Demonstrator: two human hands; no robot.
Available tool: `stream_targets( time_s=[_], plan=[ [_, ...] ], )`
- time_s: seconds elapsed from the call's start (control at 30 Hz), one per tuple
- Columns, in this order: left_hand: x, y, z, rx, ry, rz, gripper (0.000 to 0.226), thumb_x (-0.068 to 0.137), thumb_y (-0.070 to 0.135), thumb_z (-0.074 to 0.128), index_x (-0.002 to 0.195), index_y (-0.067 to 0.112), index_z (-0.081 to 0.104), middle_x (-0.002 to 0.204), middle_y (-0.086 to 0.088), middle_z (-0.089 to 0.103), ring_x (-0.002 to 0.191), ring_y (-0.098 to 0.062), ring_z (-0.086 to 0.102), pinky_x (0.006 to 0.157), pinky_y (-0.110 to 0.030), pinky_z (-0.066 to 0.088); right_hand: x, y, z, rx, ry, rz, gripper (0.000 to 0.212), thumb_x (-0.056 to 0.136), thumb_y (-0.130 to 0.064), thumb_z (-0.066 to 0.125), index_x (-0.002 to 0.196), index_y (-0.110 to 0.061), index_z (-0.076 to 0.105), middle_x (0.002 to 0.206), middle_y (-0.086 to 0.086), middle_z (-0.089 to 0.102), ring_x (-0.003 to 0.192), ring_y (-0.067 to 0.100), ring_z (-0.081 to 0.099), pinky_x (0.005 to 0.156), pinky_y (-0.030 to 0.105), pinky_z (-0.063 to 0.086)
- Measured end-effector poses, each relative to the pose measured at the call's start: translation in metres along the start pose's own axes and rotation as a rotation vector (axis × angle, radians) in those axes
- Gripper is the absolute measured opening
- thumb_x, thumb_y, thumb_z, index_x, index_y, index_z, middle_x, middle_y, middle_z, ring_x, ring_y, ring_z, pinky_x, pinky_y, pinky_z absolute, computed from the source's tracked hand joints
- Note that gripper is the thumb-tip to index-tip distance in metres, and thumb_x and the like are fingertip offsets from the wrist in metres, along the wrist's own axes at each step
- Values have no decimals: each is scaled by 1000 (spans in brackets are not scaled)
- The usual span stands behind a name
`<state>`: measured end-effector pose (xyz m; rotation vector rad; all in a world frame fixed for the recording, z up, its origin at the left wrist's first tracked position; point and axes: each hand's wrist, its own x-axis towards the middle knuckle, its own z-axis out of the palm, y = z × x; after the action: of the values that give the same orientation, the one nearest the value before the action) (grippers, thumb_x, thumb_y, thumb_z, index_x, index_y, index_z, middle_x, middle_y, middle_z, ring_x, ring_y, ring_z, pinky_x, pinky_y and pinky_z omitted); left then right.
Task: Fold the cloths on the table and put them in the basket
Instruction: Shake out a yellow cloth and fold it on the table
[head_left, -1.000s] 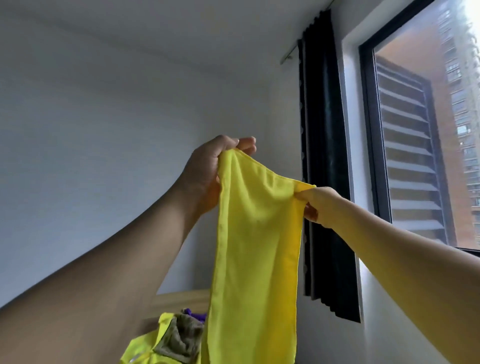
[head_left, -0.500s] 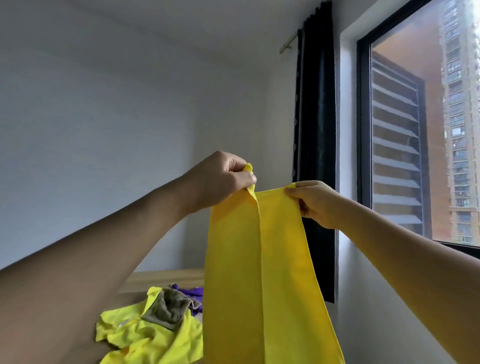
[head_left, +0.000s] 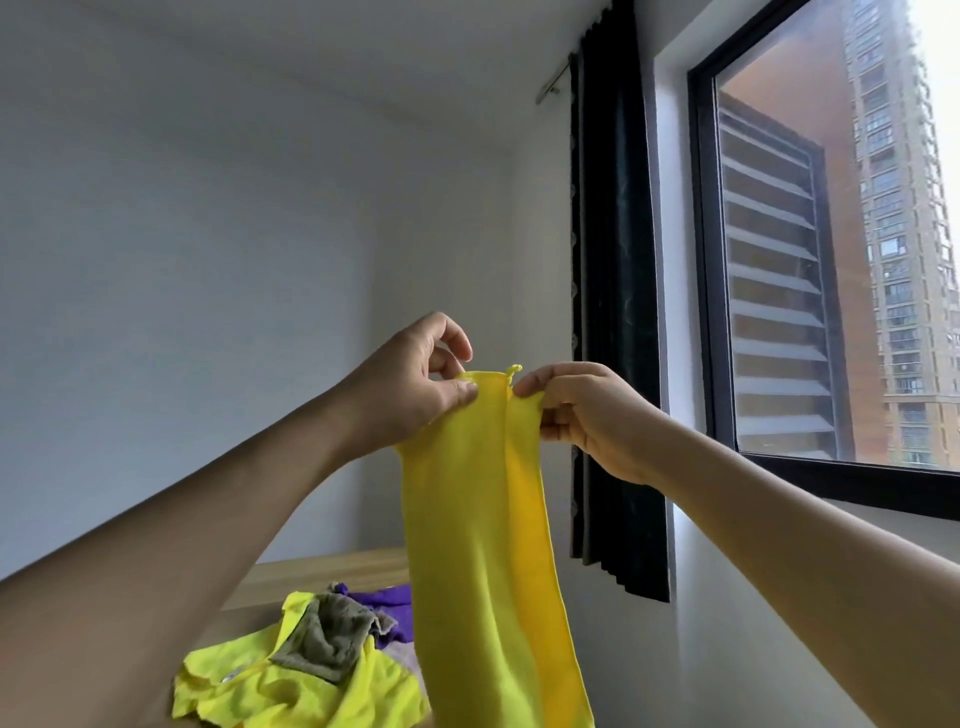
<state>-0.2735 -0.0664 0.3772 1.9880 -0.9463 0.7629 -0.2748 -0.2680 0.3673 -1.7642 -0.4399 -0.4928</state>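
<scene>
Yellow cloth (head_left: 483, 530) held up in air, hanging lengthwise, doubled along vertical fold. Left hand (head_left: 410, 384) pinches top edge between thumb and forefinger, other fingers lifted apart. Right hand (head_left: 587, 410) pinches adjacent top corner, fingers curled on fabric. Hands close together, likely aligning corners so halves match. Unfolded cloth pile (head_left: 306, 670) lies below on wooden table (head_left: 322, 571). Basket not visible.
</scene>
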Motion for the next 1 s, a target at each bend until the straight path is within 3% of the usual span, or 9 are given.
stream_targets(
  time_s=[0.13,0.23,0.33,0.43,0.63,0.73,0.83,0.9,1.0],
  plan=[
    [4,-6,9,-16,3,-35,24,87,18,69,106,16,55,104,-11,63,80,-7,57,60,-9,48,-1,5,-3,-105,-46,-87,13,90,-8,58,99,-7,68,96,12,62,82,22,57,74,33,51],
    [6,-10,15,-4,-32,-55,25,87,21,70,107,17,55,106,-12,63,80,-9,58,64,-15,50,-1,9,-4,-190,-57,-140,26,86,-21,69,109,-10,66,99,9,65,82,16,59,74,29,50],
    [6,-13,20,-7,-27,-76,23,87,20,69,104,15,55,106,-17,64,80,-15,57,69,-26,52,-3,11,-2,-304,-12,-177,23,84,-29,71,101,-15,70,99,8,67,78,15,59,72,29,53],
    [4,-15,26,-20,-62,-114,21,87,21,69,103,16,57,104,-13,65,80,-15,59,69,-27,52,-3,13,-4,-327,-14,-187,8,88,-19,67,87,-13,71,89,12,65,74,18,57,72,31,53],
    [4,-13,23,-132,-491,-332,42,68,42,64,98,14,73,98,-2,74,94,-21,69,82,-28,54,3,21,-24,-229,-128,-88,16,97,-13,53,85,-11,63,82,3,59,75,14,59,71,25,51],
    [3,-18,30,-275,-565,-223,43,74,35,61,104,6,71,102,-9,72,96,-23,66,90,-34,49,5,25,-29,-209,-132,-46,16,99,-14,50,88,-8,61,83,5,58,75,14,59,72,25,54],
    [2,-19,35,-453,-513,-134,38,72,29,65,103,6,69,91,-9,68,85,-20,62,76,-29,51,3,28,-31,-120,-128,-16,14,98,-13,51,91,-6,60,84,8,58,75,16,60,70,26,55],
    [0,-17,39,-422,-536,-81,37,67,32,67,95,7,69,84,-9,66,78,-20,62,70,-28,52,1,30,-32,-99,-137,-21,14,98,-11,51,89,-6,60,82,8,58,73,16,60,70,29,56],
    [0,-15,44,-256,-635,-94,43,67,36,67,95,2,69,91,-13,70,84,-24,67,80,-34,55,0,31,-32,-173,-128,-68,17,98,-8,49,84,-7,60,75,5,59,64,11,61,64,24,55]
  ],
)
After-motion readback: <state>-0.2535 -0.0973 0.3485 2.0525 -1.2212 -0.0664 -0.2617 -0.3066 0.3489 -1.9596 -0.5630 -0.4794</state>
